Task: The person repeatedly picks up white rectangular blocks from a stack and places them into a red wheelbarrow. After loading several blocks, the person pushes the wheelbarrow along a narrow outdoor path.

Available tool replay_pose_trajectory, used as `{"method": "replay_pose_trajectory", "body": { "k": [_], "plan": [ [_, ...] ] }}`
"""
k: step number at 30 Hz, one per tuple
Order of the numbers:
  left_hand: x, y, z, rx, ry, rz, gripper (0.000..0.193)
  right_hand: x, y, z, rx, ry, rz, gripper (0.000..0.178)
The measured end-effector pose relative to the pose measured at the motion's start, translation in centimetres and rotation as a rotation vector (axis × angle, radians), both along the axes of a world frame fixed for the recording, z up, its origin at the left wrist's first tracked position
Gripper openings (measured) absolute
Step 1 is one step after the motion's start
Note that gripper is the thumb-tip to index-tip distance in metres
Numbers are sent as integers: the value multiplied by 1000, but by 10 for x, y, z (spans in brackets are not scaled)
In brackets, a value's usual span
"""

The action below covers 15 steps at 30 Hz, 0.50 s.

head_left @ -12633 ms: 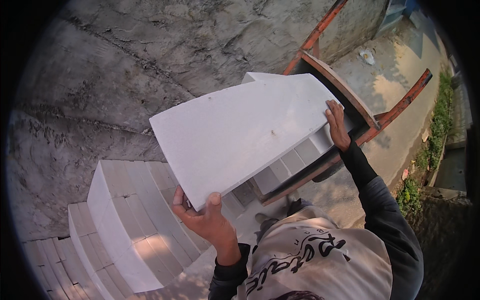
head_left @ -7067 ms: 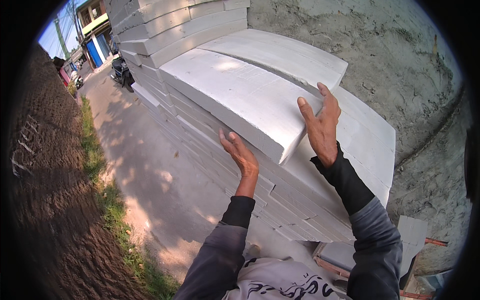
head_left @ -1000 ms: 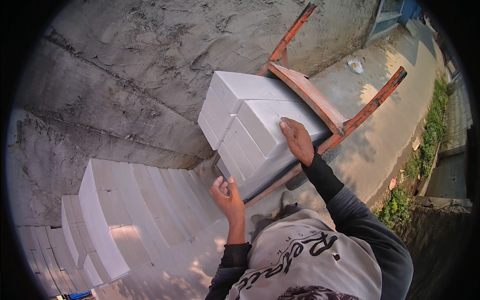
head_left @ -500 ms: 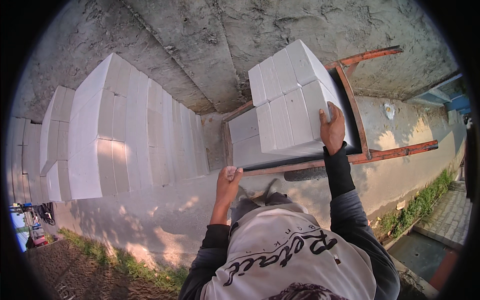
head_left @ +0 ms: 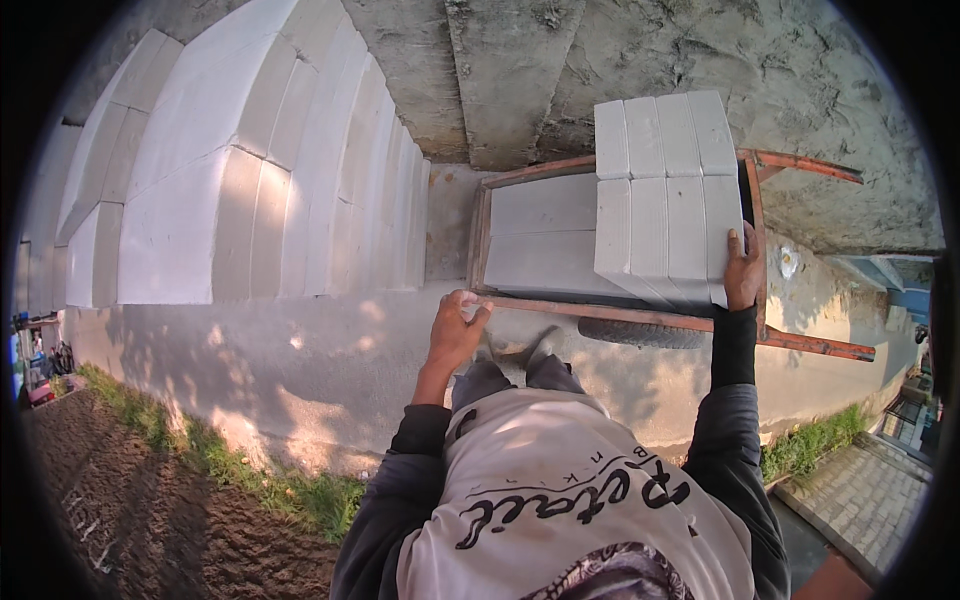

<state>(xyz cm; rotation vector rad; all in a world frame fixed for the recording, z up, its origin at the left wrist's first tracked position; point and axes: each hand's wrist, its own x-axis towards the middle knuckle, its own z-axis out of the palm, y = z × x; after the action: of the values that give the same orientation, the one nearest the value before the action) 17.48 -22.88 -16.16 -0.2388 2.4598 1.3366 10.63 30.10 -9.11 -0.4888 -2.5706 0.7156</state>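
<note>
Since half a second earlier, the view has swung so the white block stack (head_left: 665, 195) sits upright on the rust-red cart (head_left: 760, 260). Right hand (head_left: 743, 272) lies flat against its end; left hand (head_left: 455, 330), loosely curled, holds nothing. Squaring the blocks evenly would steady the load.

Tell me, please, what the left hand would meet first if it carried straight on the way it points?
Most likely the near orange rail of the cart: the left hand has its fingers right at the rail's end, perhaps touching already. Just beyond lie the flat white blocks in the cart bed. Depth is hard to judge.
</note>
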Motion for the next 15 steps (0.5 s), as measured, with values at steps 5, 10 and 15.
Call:
{"method": "replay_pose_trajectory", "body": {
  "k": [5,10,15],
  "plan": [
    [-3,-36,-18,21,-11,55,50,0,-2,0,69,-4,-16,45],
    [-16,-50,-17,-6,20,-8,50,0,-7,7,-117,8,-61,51],
    [-27,-49,-9,11,19,-51,51,0,-8,0,-103,32,-114,48]
  ]
}}
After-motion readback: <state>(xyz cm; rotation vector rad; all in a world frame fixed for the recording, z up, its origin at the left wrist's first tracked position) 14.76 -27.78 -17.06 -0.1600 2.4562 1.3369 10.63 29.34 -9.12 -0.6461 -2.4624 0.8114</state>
